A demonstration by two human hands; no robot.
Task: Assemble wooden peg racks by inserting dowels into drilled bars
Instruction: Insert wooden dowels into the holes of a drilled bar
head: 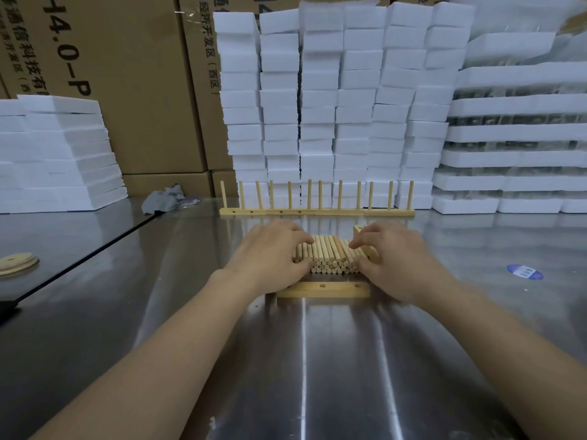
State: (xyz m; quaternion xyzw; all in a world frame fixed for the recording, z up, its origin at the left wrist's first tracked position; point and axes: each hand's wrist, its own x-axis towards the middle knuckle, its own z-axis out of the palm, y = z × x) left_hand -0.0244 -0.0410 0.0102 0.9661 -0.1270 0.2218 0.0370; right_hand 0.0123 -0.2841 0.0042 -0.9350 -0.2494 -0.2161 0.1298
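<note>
Head cam: dowel pile [327, 257] lies mid-table on the steel table [317, 360], with the left hand [273, 257] on its left end and the right hand [390, 258] on its right end, both palms down, fingers curled loosely over the dowels; can't tell if either actually pinches one. Empty drilled bar [324, 289] lies flat just in front of the pile, holes up. Finished peg racks [317, 203] stand in a row behind it, against white foam blocks [333, 106].

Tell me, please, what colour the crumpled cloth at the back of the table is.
Grey; the crumpled cloth shows in the head view.
</note>
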